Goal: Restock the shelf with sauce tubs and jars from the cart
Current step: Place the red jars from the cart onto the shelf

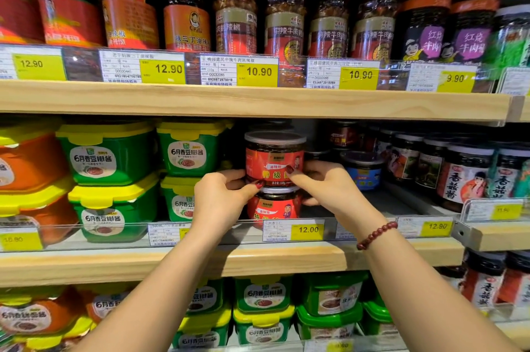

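On the middle shelf [258,258] a red-labelled sauce jar [274,158] with a clear lid sits stacked on a second identical jar [274,205]. My left hand [220,199] grips the upper jar's lower left side with its fingertips. My right hand [327,185], with a red bead bracelet on the wrist, holds the jar's lower right side, thumb on the label. Green tubs with yellow lids [189,148] stand directly to the left. The cart is out of view.
A blue-labelled jar [362,169] and dark mushroom-sauce jars [464,176] stand to the right, with bare shelf floor between. The upper shelf [258,102] hangs close above the stacked jar. Tall chili jars [284,16] fill it. More green tubs [263,294] fill the lower shelf.
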Tool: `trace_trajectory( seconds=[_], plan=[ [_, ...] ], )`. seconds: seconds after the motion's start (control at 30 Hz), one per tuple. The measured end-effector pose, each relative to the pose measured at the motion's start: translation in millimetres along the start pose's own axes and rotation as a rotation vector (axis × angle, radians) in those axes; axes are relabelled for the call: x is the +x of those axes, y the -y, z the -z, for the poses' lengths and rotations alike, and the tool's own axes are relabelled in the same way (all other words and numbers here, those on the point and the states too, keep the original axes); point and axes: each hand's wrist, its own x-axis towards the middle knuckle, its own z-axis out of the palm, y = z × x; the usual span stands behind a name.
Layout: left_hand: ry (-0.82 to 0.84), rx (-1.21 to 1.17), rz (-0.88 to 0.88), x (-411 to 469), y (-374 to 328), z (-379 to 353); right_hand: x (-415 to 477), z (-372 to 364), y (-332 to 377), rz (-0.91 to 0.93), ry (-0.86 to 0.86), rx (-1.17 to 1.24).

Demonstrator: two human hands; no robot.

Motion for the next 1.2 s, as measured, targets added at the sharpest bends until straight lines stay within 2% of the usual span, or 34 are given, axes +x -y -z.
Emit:
trace_trajectory(
  seconds=[0.13, 0.43, 0.67, 0.83, 1.03, 1.2],
  plan=[
    [-0.017, -0.016, -0.013, 2, 3, 0, 0, -2, -4, 0.032, 0.023, 0.039],
    [-0.077, 0.062, -0.056, 3, 1, -3, 8, -16, -6, 0.078, -0.047, -0.062],
    [-0.051, 0.104, -0.049, -6, -5, 1, -1, -15, -3, 0.075, -0.066, -0.082],
    [-0.048, 0.154, -0.178, -27, -17, 9, -35, -1, -3, 0.153, -0.184, -0.157],
    [0.096, 0.024, -0.373, -70, -30, -15, -97, 27, -22, 0.250, -0.369, -0.181],
    [0.363, -0.057, -0.519, -109, -27, -61, -167, 51, -66, 0.194, -0.488, -0.342]
  ],
)
